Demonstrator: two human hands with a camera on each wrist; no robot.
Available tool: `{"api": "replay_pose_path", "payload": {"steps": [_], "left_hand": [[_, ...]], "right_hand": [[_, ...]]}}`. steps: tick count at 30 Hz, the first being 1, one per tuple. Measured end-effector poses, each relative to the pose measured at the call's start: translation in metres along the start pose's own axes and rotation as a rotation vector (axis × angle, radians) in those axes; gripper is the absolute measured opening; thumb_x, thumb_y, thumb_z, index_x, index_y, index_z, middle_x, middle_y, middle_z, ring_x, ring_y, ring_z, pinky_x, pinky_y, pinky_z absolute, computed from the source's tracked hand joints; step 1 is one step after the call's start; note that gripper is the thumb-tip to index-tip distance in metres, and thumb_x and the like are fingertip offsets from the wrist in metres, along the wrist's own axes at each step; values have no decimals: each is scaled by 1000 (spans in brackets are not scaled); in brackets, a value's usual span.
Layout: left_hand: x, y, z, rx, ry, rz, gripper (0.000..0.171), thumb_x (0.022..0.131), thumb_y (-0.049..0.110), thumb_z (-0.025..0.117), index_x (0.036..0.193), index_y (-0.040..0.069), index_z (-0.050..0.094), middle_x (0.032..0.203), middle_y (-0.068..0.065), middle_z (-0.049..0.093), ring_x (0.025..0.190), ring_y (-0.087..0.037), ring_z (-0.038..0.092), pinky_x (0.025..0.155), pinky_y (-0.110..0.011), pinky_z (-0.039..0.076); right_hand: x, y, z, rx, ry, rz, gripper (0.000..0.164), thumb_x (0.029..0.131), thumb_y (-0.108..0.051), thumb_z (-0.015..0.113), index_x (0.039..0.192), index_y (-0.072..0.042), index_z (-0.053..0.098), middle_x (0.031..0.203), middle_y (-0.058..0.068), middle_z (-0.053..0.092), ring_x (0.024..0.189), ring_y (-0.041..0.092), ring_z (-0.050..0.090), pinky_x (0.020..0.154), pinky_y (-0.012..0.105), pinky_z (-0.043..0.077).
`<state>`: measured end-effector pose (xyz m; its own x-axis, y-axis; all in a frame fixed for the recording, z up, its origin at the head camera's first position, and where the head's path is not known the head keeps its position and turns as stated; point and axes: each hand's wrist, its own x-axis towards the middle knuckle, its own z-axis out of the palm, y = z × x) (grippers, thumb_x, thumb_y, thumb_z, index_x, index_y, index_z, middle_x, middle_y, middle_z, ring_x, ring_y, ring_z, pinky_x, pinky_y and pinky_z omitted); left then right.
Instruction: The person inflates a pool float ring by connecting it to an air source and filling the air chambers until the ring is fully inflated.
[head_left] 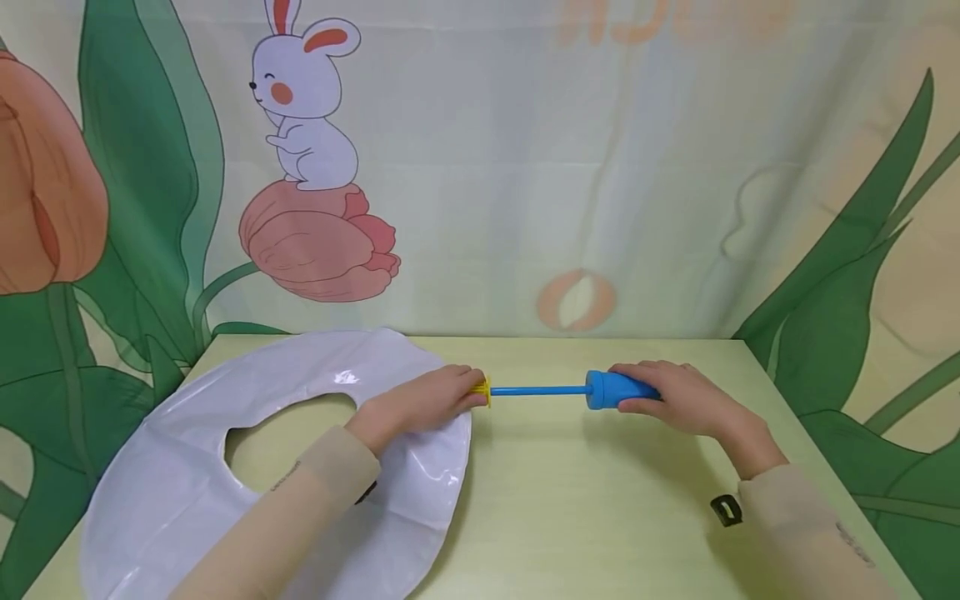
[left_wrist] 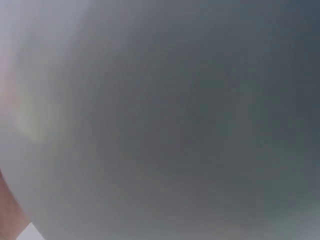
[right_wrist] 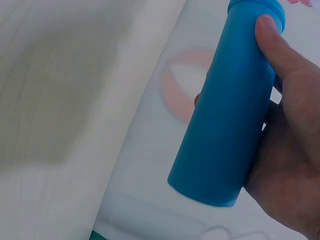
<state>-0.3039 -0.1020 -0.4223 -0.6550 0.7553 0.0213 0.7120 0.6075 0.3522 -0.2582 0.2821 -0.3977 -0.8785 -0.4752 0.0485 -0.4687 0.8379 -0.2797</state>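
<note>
A blue hand pump (head_left: pixel 622 390) is held level above the table, its thin blue rod (head_left: pixel 540 390) drawn out between the two hands. My right hand (head_left: pixel 690 398) grips the barrel; the right wrist view shows the thumb lying along the blue barrel (right_wrist: pixel 225 110). At the rod's other end, my left hand (head_left: pixel 438 396) grips the yellow end piece (head_left: pixel 487 392). Beneath the left hand and forearm lies a flat, wrinkled white inflatable ring (head_left: pixel 165 475) with a wide central hole. Only a grey blur fills most of the left wrist view.
The pale yellow-green table (head_left: pixel 555 517) reaches back to a hanging cloth (head_left: pixel 480 167) printed with a rabbit, tulips and leaves. The ring covers the table's left side. A small black clip (head_left: pixel 726 510) shows beside the right sleeve.
</note>
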Motion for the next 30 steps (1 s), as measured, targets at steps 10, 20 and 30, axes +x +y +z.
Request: {"api": "replay_pose_path", "payload": {"steps": [10,20,30], "left_hand": [[11,16,4,37,-1,27,17,107,26,57,107,8,56,91,0,49,87,-19,50,84,-33,46],[21,27,15,48,-1,17,23,107,28,56,114,6,57,94,0,51,88,-19,53,83,-32,47],[10,12,5,13,4,9,18,107,28,58,110,10,58,89,1,51,86,-18,51,83,-33,46]], "right_hand": [[24,-31,19,-113,5,-59,61,98,-44,68,149,-15,53,131,12,64,119,36,58,92,62,41],[42,-74,31,-146,-16,-99,60,99,-47,65,148,-14,54,125,10,66,111,31,61,86,57,46],[28,-36,17,-69,-19,-47,61,97,-47,68,149,-18,54,128,10,65,117,32,59,92,57,43]]}}
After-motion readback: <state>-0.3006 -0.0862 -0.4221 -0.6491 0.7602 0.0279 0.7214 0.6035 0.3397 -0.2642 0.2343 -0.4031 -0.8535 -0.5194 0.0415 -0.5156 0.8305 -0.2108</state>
